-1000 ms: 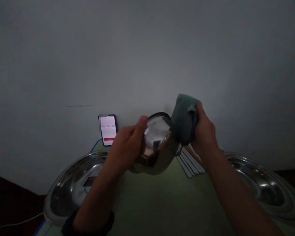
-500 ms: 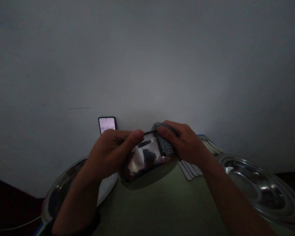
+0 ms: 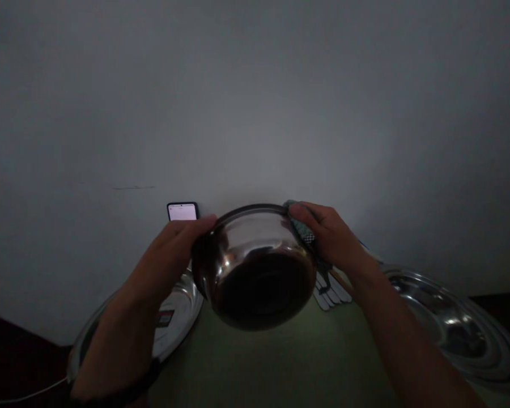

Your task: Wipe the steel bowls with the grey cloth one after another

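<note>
A shiny stainless steel bowl (image 3: 255, 243) is held up above the green tabletop, tilted so that its dark underside shows toward me. My left hand (image 3: 172, 246) grips its left side, thumb at the rim, the other fingers mostly hidden. On the right, my right hand (image 3: 327, 232) is closed over a grey-green cloth (image 3: 301, 229) and pinches it against the bowl's rim and wall. The bowl's inside faces away and cannot be seen.
A phone (image 3: 182, 211) leans against the wall. Round steel basins stand on both sides, the right basin (image 3: 459, 334) and the left basin (image 3: 87, 334); a labelled steel plate (image 3: 187, 309) lies by my left forearm. Several flat-handled utensils (image 3: 331, 294) lie beyond my right wrist.
The bowl has been turned so its underside now faces me. My hands have moved farther apart along its rim, and the cloth has shifted right with my right hand.
</note>
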A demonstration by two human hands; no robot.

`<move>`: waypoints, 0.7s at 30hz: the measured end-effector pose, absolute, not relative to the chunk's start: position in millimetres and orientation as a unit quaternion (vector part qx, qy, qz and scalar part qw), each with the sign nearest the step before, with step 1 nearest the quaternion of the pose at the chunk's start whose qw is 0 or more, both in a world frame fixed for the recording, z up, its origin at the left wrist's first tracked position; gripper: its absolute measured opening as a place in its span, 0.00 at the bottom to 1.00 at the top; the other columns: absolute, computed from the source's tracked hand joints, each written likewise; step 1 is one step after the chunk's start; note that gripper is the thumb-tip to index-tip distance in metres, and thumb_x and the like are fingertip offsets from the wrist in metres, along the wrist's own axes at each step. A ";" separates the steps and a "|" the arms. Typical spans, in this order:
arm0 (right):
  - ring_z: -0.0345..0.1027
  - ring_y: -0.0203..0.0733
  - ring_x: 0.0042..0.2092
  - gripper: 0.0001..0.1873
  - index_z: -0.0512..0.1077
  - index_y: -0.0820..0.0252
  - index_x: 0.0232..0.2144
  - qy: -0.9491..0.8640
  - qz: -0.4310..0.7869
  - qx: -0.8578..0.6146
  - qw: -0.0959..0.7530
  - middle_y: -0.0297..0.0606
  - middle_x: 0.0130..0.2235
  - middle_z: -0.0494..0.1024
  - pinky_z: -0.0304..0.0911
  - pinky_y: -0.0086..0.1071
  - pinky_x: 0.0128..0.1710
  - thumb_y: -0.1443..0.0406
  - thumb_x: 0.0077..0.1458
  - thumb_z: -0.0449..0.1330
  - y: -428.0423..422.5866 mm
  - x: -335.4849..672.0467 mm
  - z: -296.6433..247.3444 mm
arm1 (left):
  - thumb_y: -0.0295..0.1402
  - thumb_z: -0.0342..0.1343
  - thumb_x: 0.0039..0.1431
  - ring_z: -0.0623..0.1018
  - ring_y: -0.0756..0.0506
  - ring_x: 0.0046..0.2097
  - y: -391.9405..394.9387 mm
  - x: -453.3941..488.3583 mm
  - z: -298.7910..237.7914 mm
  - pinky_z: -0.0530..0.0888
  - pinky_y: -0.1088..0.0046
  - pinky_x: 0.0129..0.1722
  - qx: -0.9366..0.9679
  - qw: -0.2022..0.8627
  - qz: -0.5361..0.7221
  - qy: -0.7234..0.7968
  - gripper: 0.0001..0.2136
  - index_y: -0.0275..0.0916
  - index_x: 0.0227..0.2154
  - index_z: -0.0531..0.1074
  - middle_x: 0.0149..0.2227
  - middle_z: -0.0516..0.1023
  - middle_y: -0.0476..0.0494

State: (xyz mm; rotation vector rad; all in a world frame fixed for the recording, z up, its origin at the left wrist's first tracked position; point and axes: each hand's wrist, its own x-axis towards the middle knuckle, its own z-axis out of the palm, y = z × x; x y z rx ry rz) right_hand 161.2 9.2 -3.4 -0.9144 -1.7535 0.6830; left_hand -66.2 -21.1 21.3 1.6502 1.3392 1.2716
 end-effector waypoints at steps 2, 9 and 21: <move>0.60 0.33 0.29 0.20 0.68 0.59 0.25 -0.764 0.256 -0.376 0.457 0.30 0.25 0.67 0.55 0.29 0.30 0.50 0.58 0.52 4.0 162.2 0.4 | 0.43 0.51 0.57 0.65 0.54 0.21 -25.6 -64.8 23.1 0.61 0.80 0.21 0.682 0.345 0.415 0.494 0.18 0.37 0.17 0.68 0.17 0.67 0.52; 0.58 0.32 0.27 0.16 0.65 0.59 0.25 -0.841 0.195 -0.358 0.355 0.28 0.24 0.66 0.52 0.29 0.28 0.56 0.61 0.51 -16.2 149.9 8.6 | 0.44 0.48 0.60 0.64 0.53 0.21 -26.4 -53.0 23.5 0.59 0.80 0.19 0.803 0.279 0.289 0.441 0.18 0.38 0.20 0.69 0.18 0.65 0.53; 0.52 0.28 0.20 0.10 0.71 0.60 0.26 -0.882 0.143 -0.368 0.257 0.26 0.18 0.64 0.46 0.26 0.21 0.61 0.54 0.55 -17.6 148.2 8.4 | 0.42 0.47 0.60 0.62 0.53 0.19 -28.3 -51.1 25.8 0.56 0.80 0.16 0.818 0.288 0.247 0.432 0.19 0.38 0.19 0.70 0.16 0.63 0.53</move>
